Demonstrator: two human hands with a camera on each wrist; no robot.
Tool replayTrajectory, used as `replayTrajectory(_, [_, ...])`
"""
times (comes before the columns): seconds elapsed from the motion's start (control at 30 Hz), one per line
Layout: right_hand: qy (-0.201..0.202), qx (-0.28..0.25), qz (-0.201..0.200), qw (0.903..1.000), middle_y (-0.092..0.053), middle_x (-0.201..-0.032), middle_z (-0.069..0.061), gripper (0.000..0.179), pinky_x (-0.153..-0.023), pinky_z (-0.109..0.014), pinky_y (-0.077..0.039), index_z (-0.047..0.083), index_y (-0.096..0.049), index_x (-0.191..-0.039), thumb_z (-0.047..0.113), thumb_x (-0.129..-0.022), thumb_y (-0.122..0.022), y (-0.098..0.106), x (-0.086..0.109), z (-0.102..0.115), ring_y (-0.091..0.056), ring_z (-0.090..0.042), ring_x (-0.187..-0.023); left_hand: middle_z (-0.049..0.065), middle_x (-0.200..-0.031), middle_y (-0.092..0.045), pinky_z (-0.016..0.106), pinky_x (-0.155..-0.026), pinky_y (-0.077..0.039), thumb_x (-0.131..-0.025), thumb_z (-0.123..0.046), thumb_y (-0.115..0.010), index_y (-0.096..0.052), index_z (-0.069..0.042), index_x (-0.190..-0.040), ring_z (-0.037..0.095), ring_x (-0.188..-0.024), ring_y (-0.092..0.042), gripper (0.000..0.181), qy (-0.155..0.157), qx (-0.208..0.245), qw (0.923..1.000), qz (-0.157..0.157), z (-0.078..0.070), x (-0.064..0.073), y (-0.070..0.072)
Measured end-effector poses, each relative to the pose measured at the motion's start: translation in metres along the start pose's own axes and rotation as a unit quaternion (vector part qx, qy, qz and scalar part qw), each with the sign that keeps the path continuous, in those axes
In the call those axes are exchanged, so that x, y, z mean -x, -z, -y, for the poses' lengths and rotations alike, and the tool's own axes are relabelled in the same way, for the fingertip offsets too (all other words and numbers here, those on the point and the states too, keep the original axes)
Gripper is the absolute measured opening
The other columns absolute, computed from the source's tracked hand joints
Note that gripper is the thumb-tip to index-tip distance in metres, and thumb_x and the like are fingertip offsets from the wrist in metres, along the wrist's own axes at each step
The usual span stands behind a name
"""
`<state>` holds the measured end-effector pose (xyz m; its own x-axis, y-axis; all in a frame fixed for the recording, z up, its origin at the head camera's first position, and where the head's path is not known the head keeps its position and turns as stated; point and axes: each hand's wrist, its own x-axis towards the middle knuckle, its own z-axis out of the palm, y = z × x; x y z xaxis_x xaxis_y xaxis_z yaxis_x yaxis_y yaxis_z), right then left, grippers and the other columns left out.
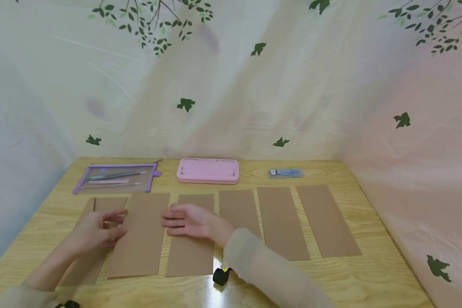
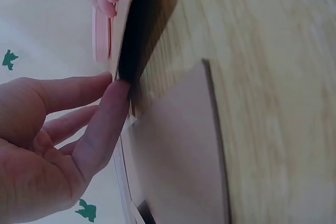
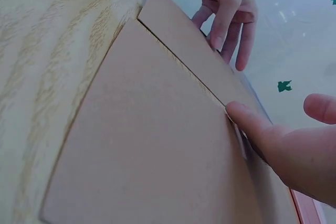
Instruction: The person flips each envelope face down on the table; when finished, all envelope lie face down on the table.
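Note:
My left hand (image 1: 98, 233) pinches the left edge of a brown cardboard rectangle (image 1: 142, 239) between thumb and fingers. In the left wrist view, that cardboard's edge stands slightly off the table, with a dark shadow under it. My right hand (image 1: 190, 220) has its fingers extended, palm partly turned up, and its fingertips are at the same piece's right edge. Beneath my right forearm lies another cardboard rectangle (image 1: 190, 261). Further cardboard (image 1: 86, 265) lies under my left hand and forearm, partly hidden, with a dark line near its top.
More cardboard rectangles (image 1: 282, 222) lie in a row to the right, the last one (image 1: 327, 222) slanted. Along the back are a clear pouch with purple trim (image 1: 152, 177) holding pens, a pink case (image 1: 208, 170) and a small blue packet (image 1: 286, 173). A printed curtain (image 1: 231, 85) surrounds the wooden table (image 1: 385, 273).

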<state>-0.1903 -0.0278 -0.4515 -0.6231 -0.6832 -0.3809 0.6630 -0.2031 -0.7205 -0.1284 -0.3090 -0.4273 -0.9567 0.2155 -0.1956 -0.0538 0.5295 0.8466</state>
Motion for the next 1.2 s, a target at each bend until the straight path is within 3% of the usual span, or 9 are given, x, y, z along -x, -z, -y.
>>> replayTrajectory(0.77, [0.002, 0.001, 0.011, 0.9999, -0.036, -0.155, -0.03, 0.051, -0.116, -0.057, -0.033, -0.006, -0.03, -0.15, 0.019, -0.108, -0.044, -0.002, 0.003, 0.005, -0.037, -0.047, -0.141, 0.038, -0.13, -0.053, 0.038, -0.068, -0.063, -0.089, 0.001, -0.074, -0.04, 0.017, -0.143, 0.02, -0.092, -0.069, 0.066, 0.005, 0.049, 0.9988, 0.004, 0.003, -0.002, 0.001])
replayTrajectory(0.9, [0.008, -0.005, 0.032, 0.9994, -0.035, -0.156, -0.03, 0.055, -0.117, -0.057, -0.031, -0.005, -0.025, -0.155, 0.019, -0.109, -0.042, -0.011, 0.006, 0.008, -0.035, -0.047, -0.142, 0.037, -0.132, -0.051, 0.039, -0.07, -0.063, -0.093, -0.005, -0.073, -0.037, 0.014, -0.146, 0.022, -0.099, -0.067, 0.067, 0.001, 0.054, 0.9986, 0.004, 0.003, -0.002, 0.011])
replayTrajectory(1.03, [0.019, -0.018, 0.052, 0.9983, -0.034, -0.157, -0.028, 0.058, -0.119, -0.056, -0.029, -0.001, -0.02, -0.158, 0.015, -0.108, -0.043, -0.024, 0.007, 0.012, -0.034, -0.046, -0.143, 0.033, -0.132, -0.051, 0.04, -0.073, -0.063, -0.096, -0.008, -0.069, -0.034, 0.012, -0.148, 0.015, -0.1, -0.066, 0.065, -0.016, 0.055, 0.9984, 0.0, 0.005, 0.001, 0.028])
replayTrajectory(1.2, [0.057, -0.036, 0.083, 0.9943, -0.034, -0.157, -0.026, 0.056, -0.119, -0.056, -0.028, 0.001, -0.024, -0.158, 0.009, -0.107, -0.043, -0.037, 0.003, 0.011, -0.033, -0.045, -0.144, 0.011, -0.125, -0.063, 0.036, -0.07, -0.062, -0.099, -0.009, -0.067, -0.039, 0.011, -0.145, 0.006, -0.097, -0.065, 0.057, -0.053, 0.001, 0.9982, -0.027, 0.011, 0.005, 0.05])
